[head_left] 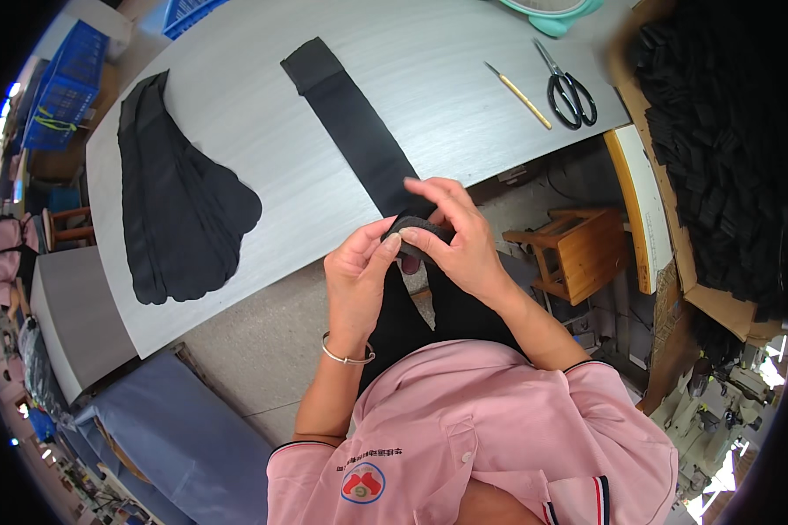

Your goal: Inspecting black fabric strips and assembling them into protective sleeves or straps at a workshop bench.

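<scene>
So the thing we're working is the end of that long black strip (359,131). It runs down across the worktop (446,79) from its far folded end, drops off the near edge and ends up bunched between our two hands, just above our lap. Our left hand (359,276) has it pinched between thumb and fingers from the left side, and our right hand (460,241) is curled over the top with its fingertips pressing down on the same bunched bit (420,229). Both grips are closed tight on the fabric, nothing loose.

Handling-wise it looks like thin, soft, stretchy stuff: it lies dead flat on the worktop and crumples easily in the fingers. We'd guess it weighs next to nothing, isn't fragile, and could be a bit slippery, so pinching near the edge with both hands close together seems the sensible hold. Grab it further up and it'd just sag.

Going outward: to the left on the worktop there's a fanned stack (179,206) of similar black pieces, well apart from the strip. At the far right sit black scissors (569,87) with a thin yellow-handled tool (518,94) just beside them. Past the right edge a cardboard box (718,149) is heaped with more black pieces, and there's a small wooden stool (573,249) on the floor below it.
</scene>
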`<action>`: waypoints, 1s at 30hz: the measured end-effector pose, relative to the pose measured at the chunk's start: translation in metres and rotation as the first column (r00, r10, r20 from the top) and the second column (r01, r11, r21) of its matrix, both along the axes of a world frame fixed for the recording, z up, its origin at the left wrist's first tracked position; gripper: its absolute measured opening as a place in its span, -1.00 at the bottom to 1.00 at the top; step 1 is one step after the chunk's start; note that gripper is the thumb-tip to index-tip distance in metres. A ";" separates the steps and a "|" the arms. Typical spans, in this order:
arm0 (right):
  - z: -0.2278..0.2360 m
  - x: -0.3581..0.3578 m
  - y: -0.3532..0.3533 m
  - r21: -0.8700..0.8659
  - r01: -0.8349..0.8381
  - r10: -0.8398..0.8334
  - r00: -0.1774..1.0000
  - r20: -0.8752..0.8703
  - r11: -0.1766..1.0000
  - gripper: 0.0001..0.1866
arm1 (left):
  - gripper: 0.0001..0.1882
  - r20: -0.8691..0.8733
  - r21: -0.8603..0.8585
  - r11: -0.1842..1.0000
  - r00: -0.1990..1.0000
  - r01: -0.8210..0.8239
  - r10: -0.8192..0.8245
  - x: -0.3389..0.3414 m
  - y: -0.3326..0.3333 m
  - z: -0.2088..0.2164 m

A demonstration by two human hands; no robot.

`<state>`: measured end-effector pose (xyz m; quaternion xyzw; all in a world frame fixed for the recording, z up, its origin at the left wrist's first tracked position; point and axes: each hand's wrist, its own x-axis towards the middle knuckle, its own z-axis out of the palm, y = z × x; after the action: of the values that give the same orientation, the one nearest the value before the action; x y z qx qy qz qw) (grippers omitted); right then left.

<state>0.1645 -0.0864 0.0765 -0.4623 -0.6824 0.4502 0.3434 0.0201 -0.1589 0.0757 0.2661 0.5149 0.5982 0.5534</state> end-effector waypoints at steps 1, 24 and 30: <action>-0.008 0.001 0.002 0.058 -0.058 0.060 0.997 -0.046 0.997 -0.66 | -0.75 0.000 0.001 1.000 1.000 0.001 -0.001 0.002 0.000 0.000; -0.001 0.026 0.014 -0.036 -0.283 0.275 0.951 -0.144 0.959 -0.81 | -0.87 0.389 -0.063 0.985 0.913 0.163 -0.126 -0.006 0.004 -0.027; 0.009 0.030 0.002 -0.021 -0.148 0.145 0.984 -0.106 0.989 -0.60 | -0.87 0.441 -0.095 0.962 0.877 0.257 -0.191 0.001 0.007 -0.015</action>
<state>0.1942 -0.0839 0.0857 -0.3915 -0.6893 0.5075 0.3378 0.0214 -0.1522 0.0604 0.1437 0.3905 0.5331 0.7367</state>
